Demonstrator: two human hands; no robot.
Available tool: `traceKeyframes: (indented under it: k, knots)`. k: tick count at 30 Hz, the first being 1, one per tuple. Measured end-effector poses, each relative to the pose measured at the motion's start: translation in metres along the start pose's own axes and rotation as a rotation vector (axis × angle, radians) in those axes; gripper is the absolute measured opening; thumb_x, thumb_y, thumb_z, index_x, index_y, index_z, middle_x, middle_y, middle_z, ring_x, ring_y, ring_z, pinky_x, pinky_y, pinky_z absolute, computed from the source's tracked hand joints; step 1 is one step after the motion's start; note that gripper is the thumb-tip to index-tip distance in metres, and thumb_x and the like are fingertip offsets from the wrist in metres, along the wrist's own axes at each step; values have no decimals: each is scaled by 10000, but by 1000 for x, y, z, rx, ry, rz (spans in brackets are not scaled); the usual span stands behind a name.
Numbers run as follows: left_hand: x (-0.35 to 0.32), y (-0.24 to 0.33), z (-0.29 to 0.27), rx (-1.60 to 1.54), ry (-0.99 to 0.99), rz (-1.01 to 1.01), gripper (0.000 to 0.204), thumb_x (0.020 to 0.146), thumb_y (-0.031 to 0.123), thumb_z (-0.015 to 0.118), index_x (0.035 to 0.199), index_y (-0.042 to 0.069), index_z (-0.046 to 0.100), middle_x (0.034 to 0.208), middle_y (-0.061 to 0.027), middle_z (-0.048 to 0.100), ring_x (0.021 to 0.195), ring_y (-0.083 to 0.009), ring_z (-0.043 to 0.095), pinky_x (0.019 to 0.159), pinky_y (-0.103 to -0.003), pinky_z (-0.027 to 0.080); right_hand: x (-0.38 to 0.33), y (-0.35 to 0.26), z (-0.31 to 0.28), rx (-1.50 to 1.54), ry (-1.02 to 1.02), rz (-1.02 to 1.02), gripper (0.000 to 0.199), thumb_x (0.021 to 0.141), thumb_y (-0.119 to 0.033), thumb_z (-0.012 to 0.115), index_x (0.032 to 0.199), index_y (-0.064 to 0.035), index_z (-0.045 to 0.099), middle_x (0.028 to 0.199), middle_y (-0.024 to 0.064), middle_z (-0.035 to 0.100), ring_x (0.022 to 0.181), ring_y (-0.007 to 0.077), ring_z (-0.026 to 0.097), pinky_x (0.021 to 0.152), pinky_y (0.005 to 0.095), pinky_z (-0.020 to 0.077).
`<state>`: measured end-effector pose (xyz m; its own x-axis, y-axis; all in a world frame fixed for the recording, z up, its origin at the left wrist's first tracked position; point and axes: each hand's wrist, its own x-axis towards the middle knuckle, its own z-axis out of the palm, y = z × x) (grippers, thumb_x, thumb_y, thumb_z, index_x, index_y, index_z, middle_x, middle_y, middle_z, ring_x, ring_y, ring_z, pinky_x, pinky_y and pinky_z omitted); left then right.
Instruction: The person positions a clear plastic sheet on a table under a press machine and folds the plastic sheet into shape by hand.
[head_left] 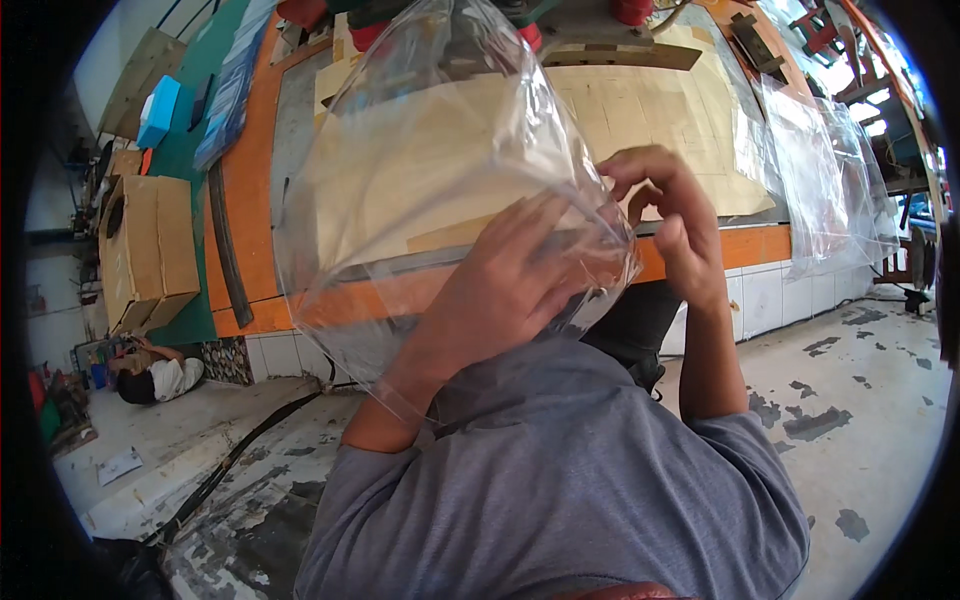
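Note:
A large clear plastic bag (400,190) stands puffed out in front of me, over the near edge of the work table. My left hand (515,255) reaches into it, seen through the film, with its fingers stretched out and slightly blurred. At the bag's right corner is my right hand (675,215), its fingers bent and apart; the fingertips are at the crumpled film, and the thumb stands away from them. I see no film pinched between thumb and fingers there.
Yellowish sheets (650,130) cover the orange-edged table (720,245). More clear plastic (830,180) hangs over its right end. A metal bar (625,57) lies at the back. On the left are a cardboard box (150,250), a blue box (158,112) and a person (165,378) low down.

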<state>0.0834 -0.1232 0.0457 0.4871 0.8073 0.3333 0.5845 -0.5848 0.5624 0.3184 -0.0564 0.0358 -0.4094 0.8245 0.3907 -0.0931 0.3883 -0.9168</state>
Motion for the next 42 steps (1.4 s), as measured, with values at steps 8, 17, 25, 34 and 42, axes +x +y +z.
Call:
traceKeyframes:
  k: [8,17,25,34,42]
  knots:
    - [20,-4,-24,191,286,149,496,891,129,737,1382,105,664,1499,-225,547,1403,-455,512,1163,-553,415,-21,-20,7,-406,-37,-103,296,884,-208,822,1041,-22,654,1083,130,683,889,254,667,746,333,523]
    - [14,-40,-75,285,582,-3,556,928,92,692,1471,29,591,1486,-198,604,1404,-378,548,1183,-479,410,-25,-25,-1,-516,-26,-166,174,825,-28,788,938,-4,659,918,137,649,801,311,657,689,375,516]
    - [-20,-49,-82,-443,509,-47,582,987,151,667,1527,-7,518,1499,-234,588,1432,-385,523,1175,-498,407,-34,-15,-40,-608,286,-299,116,902,-37,742,913,21,642,856,131,628,741,224,610,651,318,477]
    - [-30,-61,-58,-1221,718,-324,427,1095,313,512,1342,-21,611,1219,-153,702,896,-220,648,855,-384,508,-39,-14,-57,-528,455,-316,262,1059,-235,652,919,-23,587,794,73,565,713,148,528,620,269,410]
    - [-37,-63,-63,-627,898,-330,472,1077,351,513,1342,-33,581,1056,-85,674,778,-79,541,662,-212,376,-43,-12,-61,-528,498,-388,254,1059,-235,647,926,-29,584,746,64,575,729,155,506,618,271,394]
